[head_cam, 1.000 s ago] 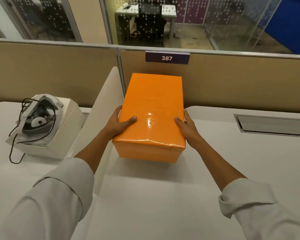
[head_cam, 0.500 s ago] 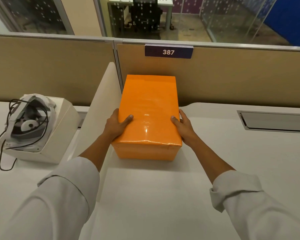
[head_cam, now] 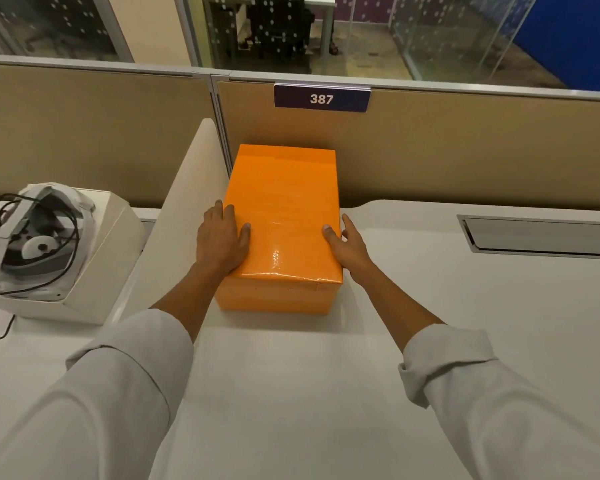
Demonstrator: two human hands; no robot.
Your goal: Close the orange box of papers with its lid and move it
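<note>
The orange box (head_cam: 284, 216) stands on the white desk (head_cam: 291, 375) with its lid on, so the papers are hidden. Its far end is close to the beige partition, under the "387" tag (head_cam: 321, 98), and its left side runs along the white divider (head_cam: 184, 188). My left hand (head_cam: 222, 240) presses the box's left side, thumb on the lid. On the opposite side, my right hand (head_cam: 347, 244) has its thumb on the lid and its fingers stretched forward beside the box wall.
Left of the divider, a white open box (head_cam: 94, 265) holds a headset with a black cable (head_cam: 39, 237). A metal cable hatch (head_cam: 541, 233) is set into the desk at the right. Behind the partition is glass.
The box has gone from raised above the desk to resting on it, farther from me and nearer the partition. My fingers have straightened along its sides.
</note>
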